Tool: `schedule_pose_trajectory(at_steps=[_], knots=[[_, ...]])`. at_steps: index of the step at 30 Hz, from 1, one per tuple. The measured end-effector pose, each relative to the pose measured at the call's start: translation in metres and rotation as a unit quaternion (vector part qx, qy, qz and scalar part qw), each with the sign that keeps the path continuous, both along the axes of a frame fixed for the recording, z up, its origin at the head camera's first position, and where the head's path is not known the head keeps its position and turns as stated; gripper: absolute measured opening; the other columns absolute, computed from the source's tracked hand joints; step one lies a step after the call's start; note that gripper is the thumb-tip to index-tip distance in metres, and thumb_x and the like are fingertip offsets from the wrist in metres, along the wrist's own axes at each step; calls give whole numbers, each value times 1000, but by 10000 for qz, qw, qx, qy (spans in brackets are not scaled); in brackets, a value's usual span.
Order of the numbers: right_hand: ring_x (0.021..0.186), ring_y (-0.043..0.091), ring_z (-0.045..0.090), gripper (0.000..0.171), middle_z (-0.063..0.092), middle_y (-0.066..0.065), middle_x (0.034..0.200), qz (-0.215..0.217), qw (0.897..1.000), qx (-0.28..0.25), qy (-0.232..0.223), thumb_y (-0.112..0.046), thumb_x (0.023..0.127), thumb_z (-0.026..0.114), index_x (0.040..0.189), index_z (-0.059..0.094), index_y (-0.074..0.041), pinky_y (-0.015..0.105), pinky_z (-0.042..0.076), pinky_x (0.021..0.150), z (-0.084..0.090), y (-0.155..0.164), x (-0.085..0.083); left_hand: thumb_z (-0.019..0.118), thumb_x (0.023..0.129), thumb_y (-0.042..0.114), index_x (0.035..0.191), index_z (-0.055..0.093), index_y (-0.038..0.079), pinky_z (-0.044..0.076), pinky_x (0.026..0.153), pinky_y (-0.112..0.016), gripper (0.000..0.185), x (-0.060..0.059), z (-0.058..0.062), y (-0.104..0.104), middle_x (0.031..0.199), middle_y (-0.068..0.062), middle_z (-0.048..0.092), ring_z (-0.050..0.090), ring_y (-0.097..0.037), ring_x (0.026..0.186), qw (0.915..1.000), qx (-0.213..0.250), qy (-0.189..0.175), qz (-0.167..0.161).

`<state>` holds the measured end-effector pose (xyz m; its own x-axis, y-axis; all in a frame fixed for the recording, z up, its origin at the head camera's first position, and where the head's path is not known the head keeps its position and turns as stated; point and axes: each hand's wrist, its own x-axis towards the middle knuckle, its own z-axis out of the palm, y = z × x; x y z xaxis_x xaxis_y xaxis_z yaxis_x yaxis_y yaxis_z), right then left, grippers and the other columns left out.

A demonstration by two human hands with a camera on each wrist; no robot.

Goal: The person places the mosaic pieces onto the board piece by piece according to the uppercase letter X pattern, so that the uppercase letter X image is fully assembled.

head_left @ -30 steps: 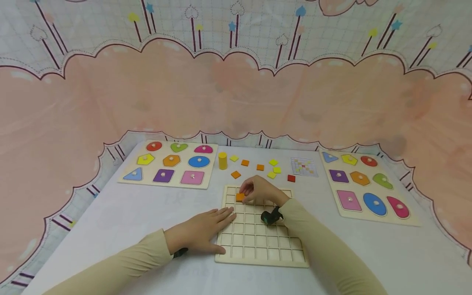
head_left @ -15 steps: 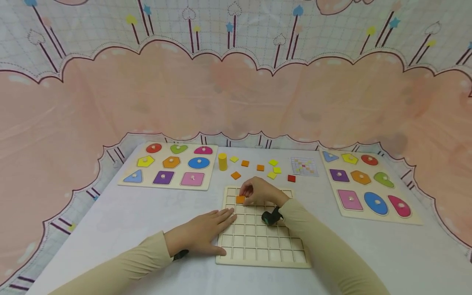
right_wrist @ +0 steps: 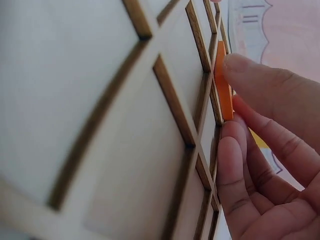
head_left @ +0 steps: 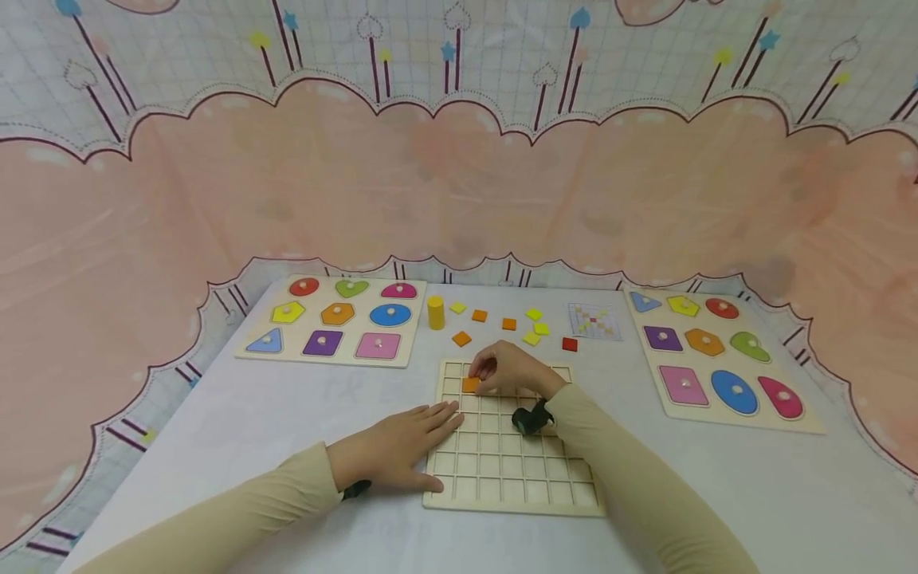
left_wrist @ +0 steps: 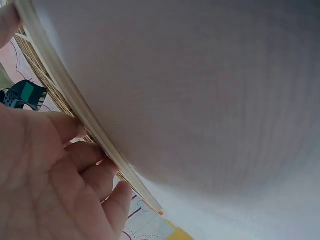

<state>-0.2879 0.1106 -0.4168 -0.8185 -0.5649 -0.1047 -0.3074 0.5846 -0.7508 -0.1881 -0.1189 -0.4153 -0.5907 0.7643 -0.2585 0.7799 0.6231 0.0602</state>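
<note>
Desk space [head_left: 308,406], white-surfaced, is shown from above, with a pale wooden grid board [head_left: 502,470] placed near its middle, ruled into square cells by raised strips. Over the board's upper left area, an orange tile [head_left: 469,385] is pinched by its edge between the thumb and a finger of the right hand [head_left: 512,368], the other fingers being curled beneath. In the right wrist view the tile is seen tilted close against the strips; whether it is fully seated in a cell cannot be told. Nothing is gripped by the left hand [head_left: 398,450]: its fingers are stretched out and laid over the board's left edge, with the thumb placed near the lower left corner. Both arms are covered by beige sleeves [head_left: 272,502].

Beyond the board, loose orange tiles [head_left: 508,324], yellow tiles [head_left: 541,328] and one red tile [head_left: 570,344] are scattered flat. A yellow cylinder [head_left: 436,312] is stood upright to their left, and a printed pattern card [head_left: 594,321] is laid to their right. The group is flanked by a left puzzle board [head_left: 347,351] and a right puzzle board [head_left: 688,322], each fitted with nine colourful knobbed shapes.
</note>
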Motion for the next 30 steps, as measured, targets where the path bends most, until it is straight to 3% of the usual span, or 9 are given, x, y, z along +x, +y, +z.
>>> schedule_pose_trajectory(at_steps=[10,23,30], knots=[[69,9,56,15,66,1,78,-63,10000,32,-29,-9,73,79,86,72,-8,21,49,66,0,1,0,48,85,67,152,13,14,25,117,-40,93,-1,2,2,160,-4,11,14,-20,147,10000,-16,-67,-47],[84,10,65,25,70,13,99,297,9967,-579,-479,-6,81,72,104,68,1,26,55,80,4,18,-3,47,85,68,152,12,16,24,117,-39,92,-1,-3,-3,160,-2,11,14,-18,147,9999,77,-94,21],[87,13,65,24,70,13,103,-103,9976,-629,-263,-11,83,70,105,69,-1,27,54,82,6,26,-7,48,85,67,152,13,16,24,117,-39,92,1,-3,-3,160,-2,12,14,-18,147,9999,121,-64,76]])
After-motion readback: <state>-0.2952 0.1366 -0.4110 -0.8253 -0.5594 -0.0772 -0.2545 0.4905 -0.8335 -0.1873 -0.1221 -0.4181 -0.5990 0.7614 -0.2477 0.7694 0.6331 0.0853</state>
